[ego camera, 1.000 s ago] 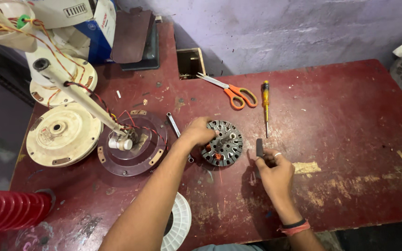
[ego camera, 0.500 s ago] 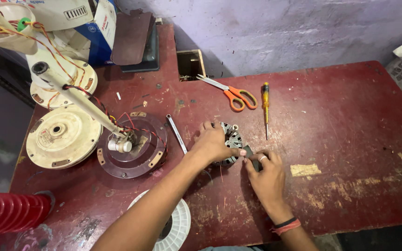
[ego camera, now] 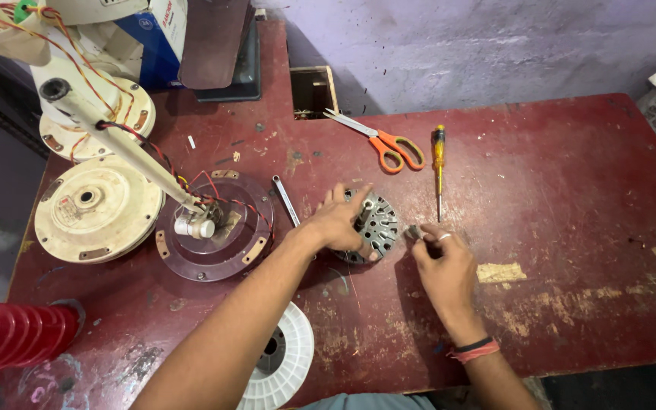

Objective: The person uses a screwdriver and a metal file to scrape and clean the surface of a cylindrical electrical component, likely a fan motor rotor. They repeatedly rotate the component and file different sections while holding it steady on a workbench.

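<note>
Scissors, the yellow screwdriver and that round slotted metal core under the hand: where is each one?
Scissors (ego camera: 392, 146): head view, on an orange handle loop.
Yellow screwdriver (ego camera: 438, 148): head view, on its yellow handle.
Round slotted metal core (ego camera: 380, 228): head view, on its slotted face right of the left hand (ego camera: 339, 222).

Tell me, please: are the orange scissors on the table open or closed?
Closed. The orange-handled scissors lie flat on the red table, blades together in one line, handle loops side by side.

Your head cam looks steeply down, close over the red table (ego camera: 571, 190); w/ no 2nd view.
</note>
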